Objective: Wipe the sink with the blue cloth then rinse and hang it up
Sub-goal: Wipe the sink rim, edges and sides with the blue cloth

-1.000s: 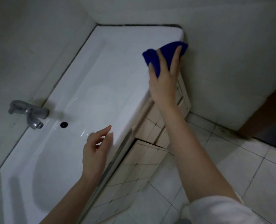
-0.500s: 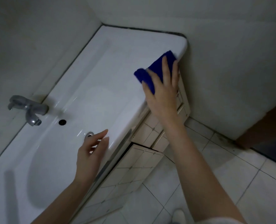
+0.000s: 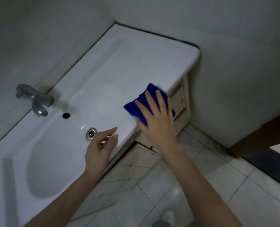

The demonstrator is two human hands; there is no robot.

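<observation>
A long white sink (image 3: 113, 74) fills a corner, with its oval basin at the near left and a flat ledge running to the far right. My right hand (image 3: 157, 122) presses a folded blue cloth (image 3: 136, 107) flat on the sink's front rim, fingers spread over it. My left hand (image 3: 100, 151) hovers over the front rim beside the basin, fingers apart and holding nothing. A metal drain (image 3: 91, 133) lies in the basin just beyond its fingertips.
A grey metal tap (image 3: 35, 99) sticks out of the left wall above a dark overflow hole (image 3: 66, 115). Tiled cabinet fronts (image 3: 178, 102) sit below the sink. Pale floor tiles (image 3: 209, 177) and a brown door frame (image 3: 263, 133) lie to the right.
My right hand has slid the blue cloth along the front rim from the far right corner toward the basin. The left hand has stayed near the rim.
</observation>
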